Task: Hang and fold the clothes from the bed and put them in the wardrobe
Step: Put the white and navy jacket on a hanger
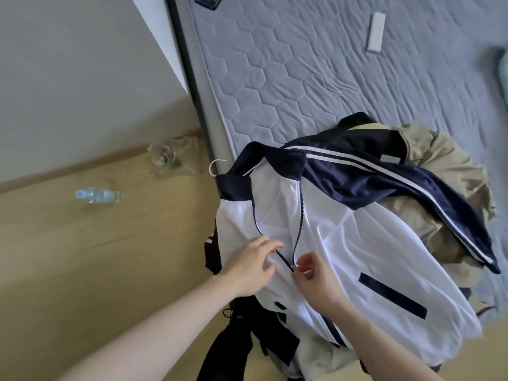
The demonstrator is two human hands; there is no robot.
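Note:
A white and navy track jacket (357, 243) lies on the edge of the grey quilted bed (316, 78), with a white hanger hook (215, 166) sticking out of its collar. My right hand (313, 281) pinches the zip pull partway up the front. My left hand (253, 266) holds the white fabric beside the zip with thumb and fingers. Beige clothes (445, 171) lie under and behind the jacket. Dark garments (247, 347) hang off the bed edge below it.
A plastic water bottle (97, 195) lies on the wooden floor (82, 257) to the left, near a crumpled clear plastic wrapper (170, 158). A white flat box (376, 33) and a dark object (209, 1) lie further up the bed.

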